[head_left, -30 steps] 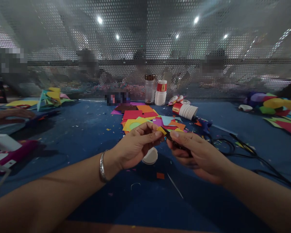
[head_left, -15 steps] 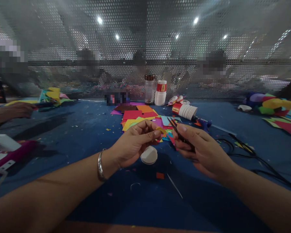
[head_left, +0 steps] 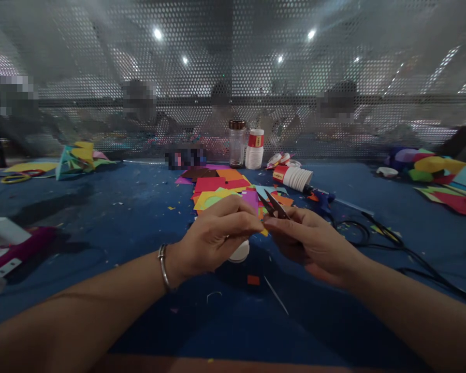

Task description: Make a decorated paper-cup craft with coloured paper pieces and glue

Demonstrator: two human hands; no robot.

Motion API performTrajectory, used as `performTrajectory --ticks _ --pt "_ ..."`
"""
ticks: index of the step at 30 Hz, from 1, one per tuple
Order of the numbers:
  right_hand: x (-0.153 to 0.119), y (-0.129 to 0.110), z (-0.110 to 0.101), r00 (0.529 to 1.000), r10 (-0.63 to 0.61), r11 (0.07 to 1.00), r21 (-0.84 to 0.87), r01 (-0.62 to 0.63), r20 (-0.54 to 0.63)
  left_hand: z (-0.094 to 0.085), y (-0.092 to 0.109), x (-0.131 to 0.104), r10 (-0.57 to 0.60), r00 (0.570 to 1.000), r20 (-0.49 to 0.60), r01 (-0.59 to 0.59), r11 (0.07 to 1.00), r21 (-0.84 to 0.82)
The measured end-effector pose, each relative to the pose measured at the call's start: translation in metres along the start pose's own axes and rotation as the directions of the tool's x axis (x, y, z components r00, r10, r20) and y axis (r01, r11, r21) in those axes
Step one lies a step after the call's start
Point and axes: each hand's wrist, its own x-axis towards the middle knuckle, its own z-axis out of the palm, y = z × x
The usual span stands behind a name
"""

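My left hand [head_left: 221, 230], with a silver bracelet at the wrist, is closed near the middle of the view. A bit of yellow paper [head_left: 264, 232] shows just below its fingertips, close to my right hand. Wrapped round dark scissors [head_left: 278, 205], my right hand [head_left: 305, 238] touches or nearly touches the left fingertips. The scissor blades point up and left, slightly apart; the handles are hidden in my palm. Partly behind my left hand, a white round piece [head_left: 239, 252] lies on the blue table [head_left: 140, 321].
Coloured paper sheets [head_left: 209, 184] lie beyond my hands. Behind them stand a jar [head_left: 236, 144] and stacked cups [head_left: 255, 150]; another cup stack [head_left: 293, 177] lies sideways. A blue glue gun [head_left: 325, 201] and black cables are right, a purple power strip [head_left: 27, 248] left.
My hands have come together, and the scissor blades have opened wider. My left hand has turned, hiding most of the yellow piece. Another person's hand at the far left has gone out of view.
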Motion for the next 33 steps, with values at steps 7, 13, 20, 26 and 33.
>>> performTrajectory --ticks 7,13,20,26,33 --pt "0.0 0.001 -0.002 0.997 -0.047 0.998 -0.039 0.045 -0.057 0.011 0.005 0.005 -0.53 0.848 0.034 0.496 0.767 -0.407" --pt "0.0 0.004 -0.002 0.989 -0.144 0.986 -0.094 0.139 -0.045 0.013 0.008 0.009 -0.725 0.529 0.44 0.664 0.031 -0.747" --pt "-0.001 0.005 -0.003 0.97 -0.238 0.956 -0.189 0.226 -0.041 0.009 0.012 0.009 -0.653 0.494 0.574 0.623 -0.195 -0.758" --pt "-0.002 0.001 0.001 0.968 -0.252 0.954 -0.172 0.245 -0.018 0.012 0.014 0.009 -0.63 0.534 0.564 0.572 -0.221 -0.79" --pt "-0.003 0.004 0.0 0.968 -0.251 0.963 -0.099 0.252 0.024 0.011 0.018 0.01 -0.655 0.534 0.534 0.554 -0.206 -0.807"
